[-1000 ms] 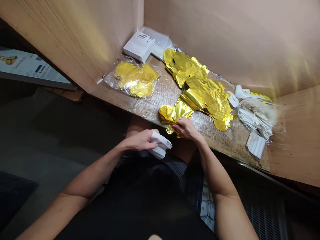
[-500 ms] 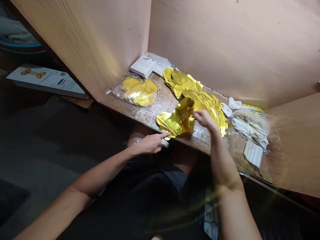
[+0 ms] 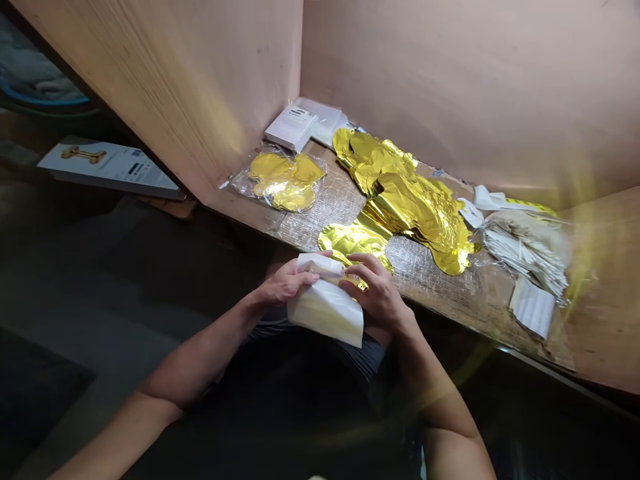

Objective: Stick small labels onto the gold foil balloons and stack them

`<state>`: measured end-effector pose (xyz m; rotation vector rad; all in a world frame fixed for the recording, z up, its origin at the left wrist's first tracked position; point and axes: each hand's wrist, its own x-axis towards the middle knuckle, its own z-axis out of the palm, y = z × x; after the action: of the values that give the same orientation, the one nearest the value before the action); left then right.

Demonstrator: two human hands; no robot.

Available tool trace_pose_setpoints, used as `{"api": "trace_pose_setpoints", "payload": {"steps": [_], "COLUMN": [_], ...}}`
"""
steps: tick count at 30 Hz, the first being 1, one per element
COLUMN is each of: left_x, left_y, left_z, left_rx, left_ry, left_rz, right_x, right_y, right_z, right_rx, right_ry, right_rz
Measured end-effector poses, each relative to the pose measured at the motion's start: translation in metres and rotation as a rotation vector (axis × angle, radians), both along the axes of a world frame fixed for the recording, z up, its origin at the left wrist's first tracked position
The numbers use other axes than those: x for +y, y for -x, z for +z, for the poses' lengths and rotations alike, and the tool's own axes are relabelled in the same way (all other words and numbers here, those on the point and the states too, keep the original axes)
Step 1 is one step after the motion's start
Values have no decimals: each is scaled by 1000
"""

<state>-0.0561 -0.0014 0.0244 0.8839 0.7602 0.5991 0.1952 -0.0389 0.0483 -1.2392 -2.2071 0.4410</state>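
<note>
Nearest us, over the lap: a white sheet (image 3: 326,315), its lower part slanting down to the right. Left hand (image 3: 284,283) pinches its left edge, thumb on top. Right hand (image 3: 376,293) is at the upper right edge, fingers curled; we can't tell whether they grip it. Just beyond, at the bench (image 3: 417,267) edge, lies a gold foil piece (image 3: 345,239), broad end toward us, long axis running away rightward; right hand nearer its right lobe. Farther: the gold foil pile (image 3: 420,207).
</note>
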Motion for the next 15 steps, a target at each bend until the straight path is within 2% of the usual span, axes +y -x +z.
{"api": "trace_pose_setpoints", "payload": {"steps": [3,7,15], "left_x": [-3,-7,-21], "left_y": [4,10,12], "left_z": [-1,-4,11], "left_rx": [-5,11,-12], "left_ry": [-32,-119,-204], "left_rz": [-11,-19,-95], "right_x": [6,11,14], "right_y": [-1,2,8], "right_z": [3,12,15], "right_rx": [-78,-196,-239], "right_ry": [-82,-113,-110], "right_rz": [14,81,191]}}
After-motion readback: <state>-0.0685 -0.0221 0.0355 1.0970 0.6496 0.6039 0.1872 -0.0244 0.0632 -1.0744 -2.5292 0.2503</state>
